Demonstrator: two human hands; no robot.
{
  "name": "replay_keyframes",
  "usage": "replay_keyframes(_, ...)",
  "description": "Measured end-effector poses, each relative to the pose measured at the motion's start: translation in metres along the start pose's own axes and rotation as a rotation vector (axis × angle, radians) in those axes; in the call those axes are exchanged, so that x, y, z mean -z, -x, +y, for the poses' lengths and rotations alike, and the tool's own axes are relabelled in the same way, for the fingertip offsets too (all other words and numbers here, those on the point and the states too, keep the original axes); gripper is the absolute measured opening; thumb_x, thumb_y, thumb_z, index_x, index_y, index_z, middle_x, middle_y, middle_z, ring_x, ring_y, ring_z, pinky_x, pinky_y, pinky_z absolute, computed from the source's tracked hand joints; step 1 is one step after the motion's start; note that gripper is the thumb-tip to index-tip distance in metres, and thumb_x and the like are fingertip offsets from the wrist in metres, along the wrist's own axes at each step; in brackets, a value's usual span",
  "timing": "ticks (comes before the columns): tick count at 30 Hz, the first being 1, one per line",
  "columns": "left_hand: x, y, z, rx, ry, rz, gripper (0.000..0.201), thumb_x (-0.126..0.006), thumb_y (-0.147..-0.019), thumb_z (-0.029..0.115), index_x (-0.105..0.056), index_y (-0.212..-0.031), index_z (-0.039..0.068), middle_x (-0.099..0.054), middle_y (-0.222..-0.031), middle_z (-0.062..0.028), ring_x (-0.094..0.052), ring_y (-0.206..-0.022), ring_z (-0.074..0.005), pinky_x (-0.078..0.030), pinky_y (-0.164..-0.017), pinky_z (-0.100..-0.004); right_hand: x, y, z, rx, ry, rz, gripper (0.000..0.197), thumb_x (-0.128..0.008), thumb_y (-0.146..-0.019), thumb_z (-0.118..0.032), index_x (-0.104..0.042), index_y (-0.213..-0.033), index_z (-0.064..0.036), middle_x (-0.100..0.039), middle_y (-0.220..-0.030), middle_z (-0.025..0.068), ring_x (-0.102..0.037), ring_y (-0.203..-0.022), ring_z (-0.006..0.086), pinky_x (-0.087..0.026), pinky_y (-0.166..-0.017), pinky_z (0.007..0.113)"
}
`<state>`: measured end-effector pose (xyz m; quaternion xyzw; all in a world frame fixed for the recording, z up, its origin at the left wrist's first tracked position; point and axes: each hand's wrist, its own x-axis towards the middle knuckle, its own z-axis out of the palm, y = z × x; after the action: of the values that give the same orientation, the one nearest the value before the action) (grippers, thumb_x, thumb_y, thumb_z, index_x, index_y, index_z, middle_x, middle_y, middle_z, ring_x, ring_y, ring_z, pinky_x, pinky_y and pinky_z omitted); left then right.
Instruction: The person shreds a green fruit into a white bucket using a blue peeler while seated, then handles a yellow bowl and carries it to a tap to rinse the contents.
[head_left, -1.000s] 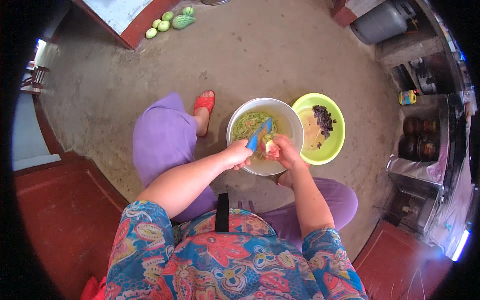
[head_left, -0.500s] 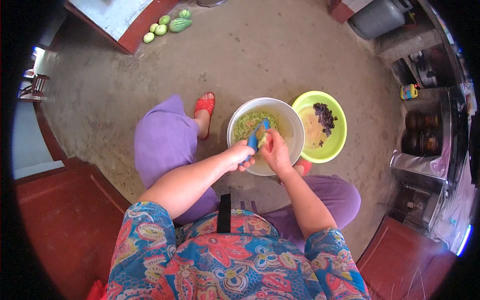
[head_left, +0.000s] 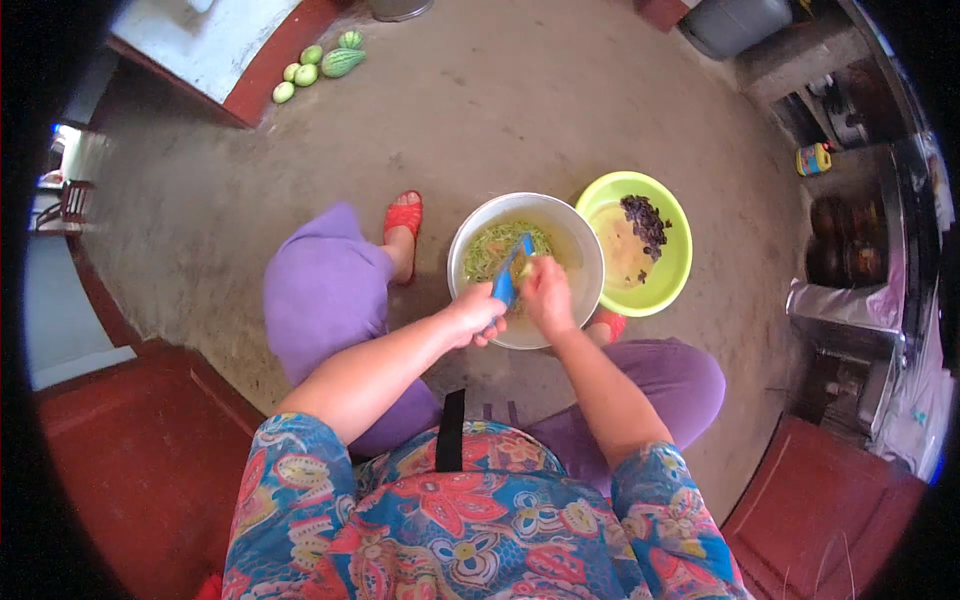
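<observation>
My left hand (head_left: 474, 314) is closed round the handle of a blue hand grater (head_left: 504, 284), whose head points away over a silver metal basin (head_left: 587, 272). Closed fingers of my right hand (head_left: 547, 296) pinch a small pale green piece of vegetable (head_left: 527, 268) against the grater's right side; most of the piece is hidden by the fingers. Thin green shreds (head_left: 488, 248) lie in the basin below. Touching its right side is a yellow-green plastic basin (head_left: 682, 258) with dark, wrinkled pieces (head_left: 649, 224) and some liquid.
Between my knees the basins stand on the concrete floor (head_left: 480, 120). Several green gourds or melons (head_left: 306, 75) rest by a red-edged white platform (head_left: 195, 50) at the far left. A grey gas cylinder (head_left: 735, 25) lies far right, above a yellow jug (head_left: 813, 159).
My right hand has turned and its fingers have closed more over the green piece, so less of it shows. The left hand keeps its hold on the grater. The whole view has shifted slightly.
</observation>
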<state>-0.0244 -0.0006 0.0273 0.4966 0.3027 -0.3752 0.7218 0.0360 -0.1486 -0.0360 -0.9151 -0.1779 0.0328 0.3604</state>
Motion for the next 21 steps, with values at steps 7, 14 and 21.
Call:
replay_keyframes(7, 0.008, 0.003, 0.007, -0.024, 0.039, 0.036, 0.017, -0.043, -0.078, 0.007, -0.041, -0.095, 0.01, -0.048, -0.063, -0.0079, -0.038, -0.039, -0.0108, -0.025, -0.033, -0.0248, 0.006, 0.0, -0.028, -0.036, -0.22, -0.101, 0.025, -0.055, -0.071, -0.007, -0.051, -0.096, -0.0029, -0.054, -0.076, 0.0189, -0.054, -0.074, 0.036, -0.044, -0.069, 0.044)
replay_keyframes(14, -0.003, 0.009, 0.0, -0.019, -0.041, -0.023, 0.018, -0.042, -0.076, 0.006, -0.043, -0.093, 0.009, -0.048, -0.063, -0.0079, -0.039, -0.039, -0.0116, -0.027, -0.032, -0.0256, 0.01, -0.021, 0.02, -0.09, -0.003, -0.026, 0.019, -0.051, -0.075, -0.009, -0.054, -0.093, -0.0032, -0.056, -0.084, 0.021, -0.054, -0.08, 0.0381, -0.045, -0.071, 0.046)
replay_keyframes(21, -0.004, 0.002, -0.003, -0.026, -0.122, -0.004, 0.017, -0.044, -0.077, 0.007, -0.043, -0.093, 0.008, -0.049, -0.063, -0.0064, -0.04, -0.039, -0.0105, -0.027, -0.031, -0.0254, -0.005, -0.006, 0.018, -0.062, 0.03, -0.045, 0.021, -0.055, -0.071, -0.007, -0.053, -0.092, -0.0039, -0.054, -0.08, 0.0216, -0.053, -0.077, 0.0383, -0.044, -0.071, 0.046)
